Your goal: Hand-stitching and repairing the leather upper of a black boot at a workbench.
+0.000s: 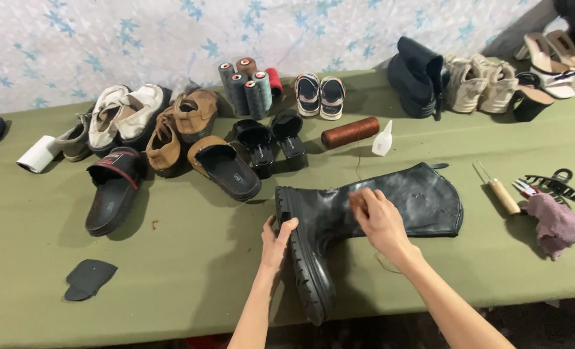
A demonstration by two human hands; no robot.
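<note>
A tall black leather boot (404,200) lies on its side on the green table (190,265), sole toward me and shaft pointing right. My left hand (276,242) grips the boot's chunky sole at the heel end. My right hand (379,216) rests on the ankle part of the boot, fingers curled around a small brown piece pressed against the leather. A thin thread runs from the boot toward a brown thread spool (350,132).
Slippers, sandals and brown shoes (171,139) crowd the back left. Several thread cones (245,87) stand at the back. A white glue bottle (382,139), a wooden-handled awl (499,190), a black hair claw (555,184), a mauve cloth (559,223) and a dark insole piece (88,278) lie around.
</note>
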